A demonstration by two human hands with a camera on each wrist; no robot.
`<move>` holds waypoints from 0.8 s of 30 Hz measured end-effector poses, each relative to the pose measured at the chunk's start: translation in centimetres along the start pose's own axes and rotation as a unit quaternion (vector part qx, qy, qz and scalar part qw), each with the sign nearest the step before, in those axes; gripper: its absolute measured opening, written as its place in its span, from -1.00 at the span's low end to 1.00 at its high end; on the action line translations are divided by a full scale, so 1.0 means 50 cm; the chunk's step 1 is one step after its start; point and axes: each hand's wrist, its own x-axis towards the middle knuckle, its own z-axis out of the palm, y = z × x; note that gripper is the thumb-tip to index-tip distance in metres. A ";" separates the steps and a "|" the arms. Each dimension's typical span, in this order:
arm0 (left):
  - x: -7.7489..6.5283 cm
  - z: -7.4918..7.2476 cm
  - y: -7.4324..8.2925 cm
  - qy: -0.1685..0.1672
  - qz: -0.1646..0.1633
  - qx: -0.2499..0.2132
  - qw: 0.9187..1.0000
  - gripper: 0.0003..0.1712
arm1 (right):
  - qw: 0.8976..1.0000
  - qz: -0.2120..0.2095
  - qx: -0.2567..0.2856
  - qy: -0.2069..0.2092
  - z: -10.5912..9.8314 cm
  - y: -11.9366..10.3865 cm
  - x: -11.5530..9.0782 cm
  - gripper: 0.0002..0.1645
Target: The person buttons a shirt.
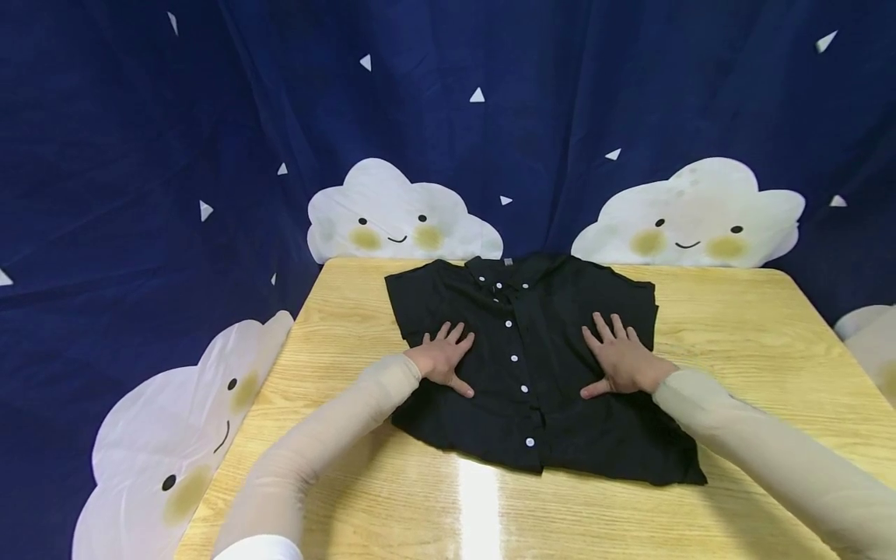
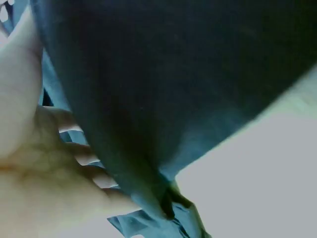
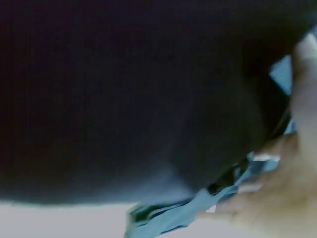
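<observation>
Black shirt [image 1: 549, 342] reaches the table's [image 1: 742, 334] far edge, wide margins either side.

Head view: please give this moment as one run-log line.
left hand: spread on black shirt | right hand: spread on black shirt | black shirt: button side up, on table

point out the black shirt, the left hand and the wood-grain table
Black shirt [image 1: 556, 362], head view: on its front, beside the row of white buttons.
Left hand [image 1: 443, 361], head view: on the back of the hand.
Wood-grain table [image 1: 749, 334], head view: on a bare part of its top.
</observation>
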 end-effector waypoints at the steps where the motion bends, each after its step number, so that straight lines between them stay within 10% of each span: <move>1: -0.001 0.002 -0.003 -0.004 0.004 0.004 1.000 0.30 | 1.000 -0.005 0.003 0.000 0.003 0.001 -0.003 0.49; 24: -0.028 0.014 -0.008 -0.016 -0.063 0.063 0.996 0.39 | 0.992 0.064 0.044 -0.104 0.011 0.023 -0.029 0.68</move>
